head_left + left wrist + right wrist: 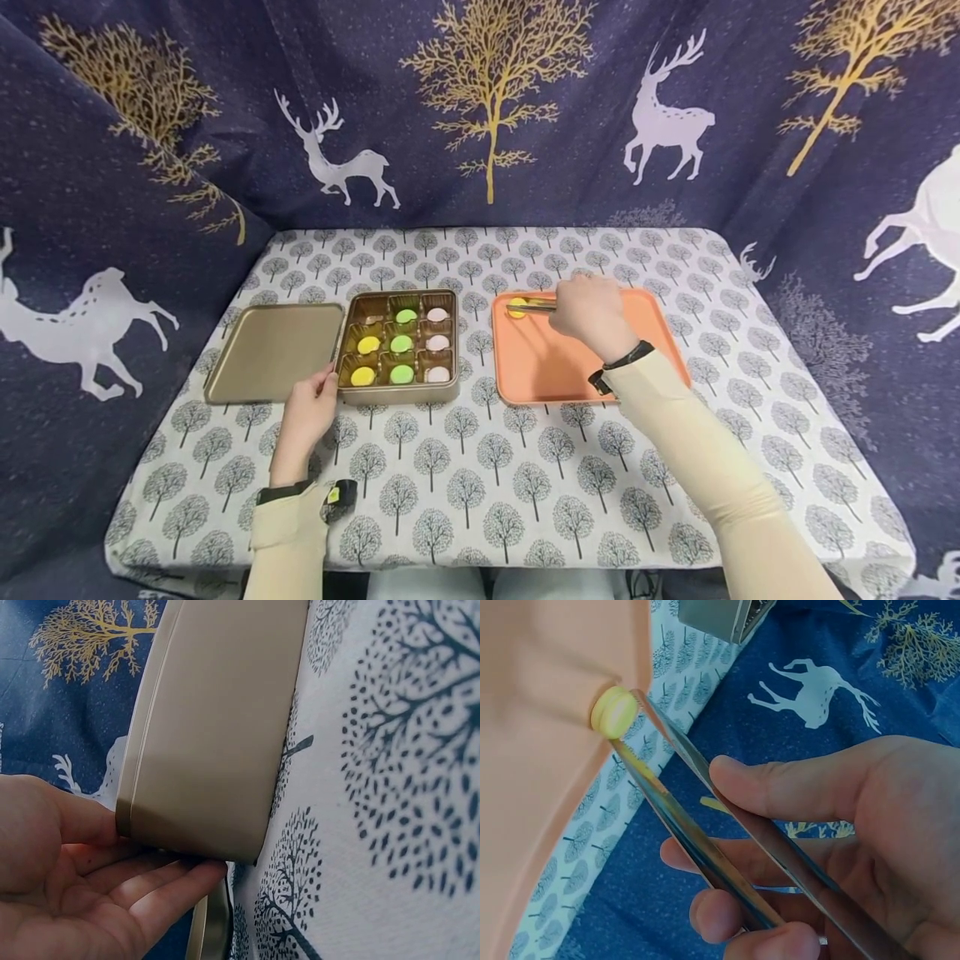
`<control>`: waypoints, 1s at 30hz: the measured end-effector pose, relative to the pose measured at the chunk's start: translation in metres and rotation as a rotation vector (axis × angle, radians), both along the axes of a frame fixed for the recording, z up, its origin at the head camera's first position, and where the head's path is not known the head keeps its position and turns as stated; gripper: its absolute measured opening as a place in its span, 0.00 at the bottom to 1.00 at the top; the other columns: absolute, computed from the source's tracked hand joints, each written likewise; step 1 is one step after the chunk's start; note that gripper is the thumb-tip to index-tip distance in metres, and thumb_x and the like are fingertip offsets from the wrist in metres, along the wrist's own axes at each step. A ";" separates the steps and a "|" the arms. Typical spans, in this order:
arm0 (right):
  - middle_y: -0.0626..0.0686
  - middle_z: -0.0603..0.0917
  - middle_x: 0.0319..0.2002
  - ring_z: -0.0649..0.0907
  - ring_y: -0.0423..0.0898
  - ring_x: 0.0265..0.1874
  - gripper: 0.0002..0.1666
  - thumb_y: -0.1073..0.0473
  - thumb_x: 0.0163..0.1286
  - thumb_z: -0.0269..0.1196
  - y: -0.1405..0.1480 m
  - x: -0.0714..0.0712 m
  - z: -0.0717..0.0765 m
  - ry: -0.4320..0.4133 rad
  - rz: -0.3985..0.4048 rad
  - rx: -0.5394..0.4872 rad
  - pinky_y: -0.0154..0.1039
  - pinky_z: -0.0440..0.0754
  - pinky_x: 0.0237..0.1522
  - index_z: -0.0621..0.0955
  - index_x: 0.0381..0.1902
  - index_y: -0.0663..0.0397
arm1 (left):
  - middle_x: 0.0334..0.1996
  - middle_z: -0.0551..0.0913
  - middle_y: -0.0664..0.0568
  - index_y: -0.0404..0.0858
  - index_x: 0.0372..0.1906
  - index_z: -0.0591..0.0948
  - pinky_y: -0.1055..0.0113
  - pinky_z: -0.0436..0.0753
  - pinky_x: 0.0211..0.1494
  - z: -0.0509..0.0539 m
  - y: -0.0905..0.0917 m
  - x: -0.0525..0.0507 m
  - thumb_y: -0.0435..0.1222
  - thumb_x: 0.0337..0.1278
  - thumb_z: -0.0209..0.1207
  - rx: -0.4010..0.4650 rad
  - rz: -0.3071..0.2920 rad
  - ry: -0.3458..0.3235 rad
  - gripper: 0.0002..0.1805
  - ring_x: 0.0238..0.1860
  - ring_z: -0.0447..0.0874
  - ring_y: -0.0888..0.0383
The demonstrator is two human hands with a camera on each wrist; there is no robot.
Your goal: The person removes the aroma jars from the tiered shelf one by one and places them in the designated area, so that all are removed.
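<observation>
My right hand (590, 312) holds metal tongs (697, 825) between thumb and fingers. Their tips are at the sides of a yellow macaron (615, 712), over the back left corner of the orange tray (637, 333). My left hand (311, 407) rests at the front left corner of the gold box (217, 727), its thumb touching the rim and its nearly straight fingers against the side wall. Inside the box, a divided insert (370, 312) holds two yellow macarons (363, 377), a column of green macarons (402, 374) and a column of pink ones (437, 374). Its back left compartment is bare.
A flat gold lid (273, 350) lies just left of the box. Both box and tray stand on a tree-print tablecloth (465, 492), with a strip of cloth between them. A dark blue curtain (555, 150) with deer and trees hangs behind.
</observation>
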State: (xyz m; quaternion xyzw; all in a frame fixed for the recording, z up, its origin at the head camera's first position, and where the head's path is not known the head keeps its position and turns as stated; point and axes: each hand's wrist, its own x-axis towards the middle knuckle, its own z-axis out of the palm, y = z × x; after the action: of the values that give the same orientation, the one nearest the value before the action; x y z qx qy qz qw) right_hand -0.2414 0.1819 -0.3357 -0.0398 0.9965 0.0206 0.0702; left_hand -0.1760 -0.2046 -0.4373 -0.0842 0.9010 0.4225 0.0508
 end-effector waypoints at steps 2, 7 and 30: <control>0.53 0.77 0.25 0.76 0.49 0.26 0.06 0.62 0.55 0.55 0.001 0.001 0.000 -0.003 0.001 0.004 0.44 0.75 0.25 0.75 0.20 0.51 | 0.70 0.62 0.31 0.30 0.72 0.61 0.43 0.57 0.74 0.000 0.000 0.000 0.39 0.77 0.38 -0.004 -0.003 0.004 0.26 0.73 0.56 0.35; 0.52 0.78 0.23 0.77 0.49 0.24 0.06 0.60 0.56 0.56 0.001 0.002 0.001 -0.018 0.001 0.014 0.42 0.74 0.22 0.74 0.21 0.51 | 0.70 0.62 0.32 0.31 0.72 0.62 0.42 0.57 0.74 0.001 -0.001 0.000 0.40 0.77 0.38 -0.005 -0.003 0.008 0.26 0.73 0.56 0.35; 0.51 0.72 0.17 0.73 0.48 0.19 0.16 0.55 0.60 0.58 0.006 0.015 0.027 0.043 -0.015 -0.074 0.46 0.73 0.18 0.67 0.15 0.48 | 0.71 0.62 0.33 0.32 0.73 0.62 0.43 0.57 0.75 -0.002 -0.001 0.001 0.41 0.77 0.38 0.009 0.001 0.004 0.27 0.73 0.56 0.36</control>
State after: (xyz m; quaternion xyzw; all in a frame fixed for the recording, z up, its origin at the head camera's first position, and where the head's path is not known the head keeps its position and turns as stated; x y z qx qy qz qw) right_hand -0.2267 0.1883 -0.3091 -0.0345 0.9981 -0.0158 0.0476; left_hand -0.1755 -0.2058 -0.4392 -0.0837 0.8992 0.4267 0.0490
